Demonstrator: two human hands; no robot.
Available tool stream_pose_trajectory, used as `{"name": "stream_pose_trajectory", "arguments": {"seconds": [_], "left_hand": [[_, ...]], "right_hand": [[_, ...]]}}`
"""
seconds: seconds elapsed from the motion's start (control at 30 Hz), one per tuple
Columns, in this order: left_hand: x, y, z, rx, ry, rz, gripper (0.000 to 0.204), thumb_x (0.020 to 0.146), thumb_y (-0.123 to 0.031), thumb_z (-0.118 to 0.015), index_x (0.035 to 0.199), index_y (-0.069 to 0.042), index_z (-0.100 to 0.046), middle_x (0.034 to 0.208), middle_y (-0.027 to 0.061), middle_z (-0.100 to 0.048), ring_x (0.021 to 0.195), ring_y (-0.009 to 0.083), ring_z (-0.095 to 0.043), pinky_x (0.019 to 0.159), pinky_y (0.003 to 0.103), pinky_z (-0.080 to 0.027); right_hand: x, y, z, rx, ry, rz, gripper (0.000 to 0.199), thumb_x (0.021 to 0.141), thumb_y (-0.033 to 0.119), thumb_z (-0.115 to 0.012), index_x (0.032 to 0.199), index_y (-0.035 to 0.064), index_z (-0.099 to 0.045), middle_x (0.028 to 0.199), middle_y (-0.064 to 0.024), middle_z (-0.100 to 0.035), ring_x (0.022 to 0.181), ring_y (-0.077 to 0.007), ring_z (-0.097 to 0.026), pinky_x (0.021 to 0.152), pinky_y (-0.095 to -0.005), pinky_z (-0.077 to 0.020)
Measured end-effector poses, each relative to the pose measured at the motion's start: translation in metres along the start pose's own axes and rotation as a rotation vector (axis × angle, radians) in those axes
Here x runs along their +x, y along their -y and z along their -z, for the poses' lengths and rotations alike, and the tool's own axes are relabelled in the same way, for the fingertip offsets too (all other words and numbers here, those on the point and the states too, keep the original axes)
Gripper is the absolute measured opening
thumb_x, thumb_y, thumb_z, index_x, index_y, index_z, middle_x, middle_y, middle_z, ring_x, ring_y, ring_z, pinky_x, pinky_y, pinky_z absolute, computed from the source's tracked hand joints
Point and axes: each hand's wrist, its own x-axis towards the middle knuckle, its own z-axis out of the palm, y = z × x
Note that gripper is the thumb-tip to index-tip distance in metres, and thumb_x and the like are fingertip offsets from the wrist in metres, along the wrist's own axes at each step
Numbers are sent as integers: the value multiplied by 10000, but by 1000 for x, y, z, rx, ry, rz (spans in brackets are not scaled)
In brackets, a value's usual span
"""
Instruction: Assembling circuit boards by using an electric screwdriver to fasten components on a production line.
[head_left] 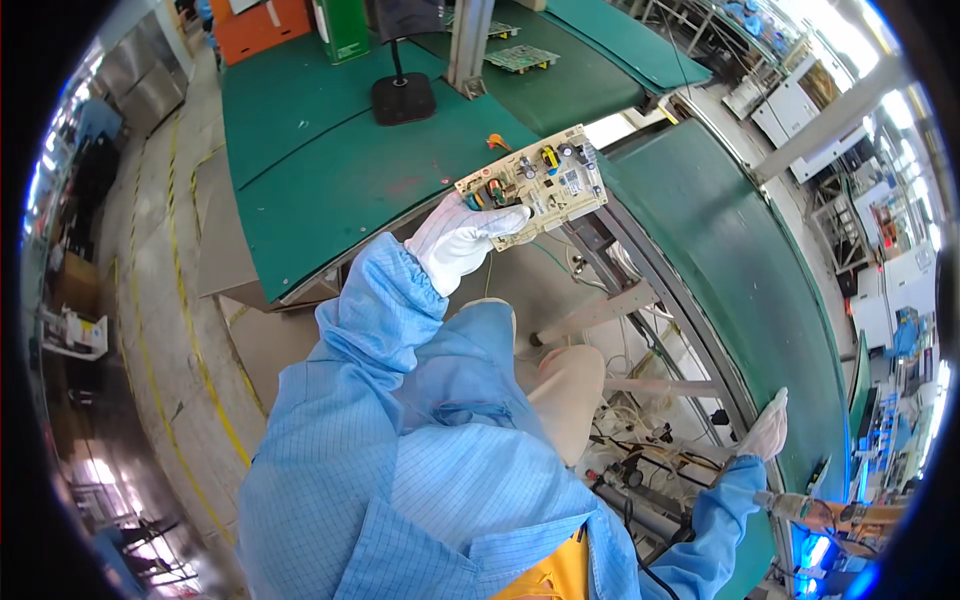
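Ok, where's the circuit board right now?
In the head view the circuit board sits upper centre, held in the gloved left hand over the edge of the green table, just right of the black lamp base.

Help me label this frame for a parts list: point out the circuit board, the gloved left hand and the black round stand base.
circuit board [545, 180], head view, middle of its component side.
left hand [460, 240], head view, back of the white glove.
black stand base [403, 98], head view, top of the base on the green table.

The circuit board [535, 186] hides most left hand [462, 240] fingers [505, 217] beneath it.
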Motion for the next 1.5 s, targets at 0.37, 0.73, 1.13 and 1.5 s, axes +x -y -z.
{"name": "stream_pose_trajectory", "arguments": {"seconds": [0.37,0.73,1.13,1.5], "left_hand": [[-5,-43,47,49,-235,-108,453,856,-104,-705,1263,21,-549,1152,131,-661,1038,224,-654,899,343,-529],[11,-52,91,-196,-341,-147,380,900,-111,-650,1236,33,-550,1146,149,-656,1048,274,-653,894,405,-547],[27,-41,75,-383,-286,-29,340,928,-130,-600,1227,24,-557,1167,166,-649,1053,292,-650,904,433,-541],[172,-11,12,23,-209,-24,303,867,-62,-650,1129,82,-602,1055,157,-688,950,238,-681,831,336,-555]], "right_hand": [[0,26,13,82,54,-206,523,1047,373,-273,1371,32,-500,1402,-127,-512,1311,-238,-464,1129,-306,-307],[3,30,9,-18,27,-172,514,1048,373,-268,1363,49,-514,1363,-127,-548,1271,-259,-501,1104,-318,-344],[24,17,20,-339,59,-192,415,1008,344,-433,1020,26,-701,998,-169,-682,956,-306,-632,860,-401,-474],[22,31,7,-335,-239,-205,408,956,340,-512,806,7,-692,764,-179,-659,764,-356,-623,731,-473,-474]]}}
